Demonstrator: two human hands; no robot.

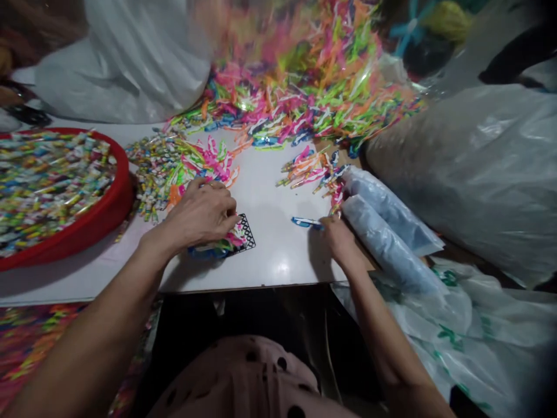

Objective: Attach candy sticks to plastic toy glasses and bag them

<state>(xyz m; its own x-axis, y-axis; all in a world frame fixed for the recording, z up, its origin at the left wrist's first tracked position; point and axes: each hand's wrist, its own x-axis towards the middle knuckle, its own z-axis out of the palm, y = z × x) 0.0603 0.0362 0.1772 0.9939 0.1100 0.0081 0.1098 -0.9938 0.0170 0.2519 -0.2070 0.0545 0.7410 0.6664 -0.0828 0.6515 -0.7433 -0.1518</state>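
Note:
My left hand (204,210) is over the left part of the white table, its fingers curled down. What they hold, if anything, is hidden. Under and beside it lies a black lattice tray (248,231) with pink and blue plastic pieces in it. Just behind the hand is a small heap of pink, green and orange plastic pieces (217,159). My right hand (338,237) is closed at the table's right side, gripping one end of a slim blue-and-white plastic piece (307,222) that points left.
A red basin (124,183) full of small wrapped pieces stands at left. Colourful plastic pieces (296,98) are heaped across the back. At right lie rolled clear plastic bags (383,238) and a large filled sack (470,168). The table's front edge (261,285) is close to my body.

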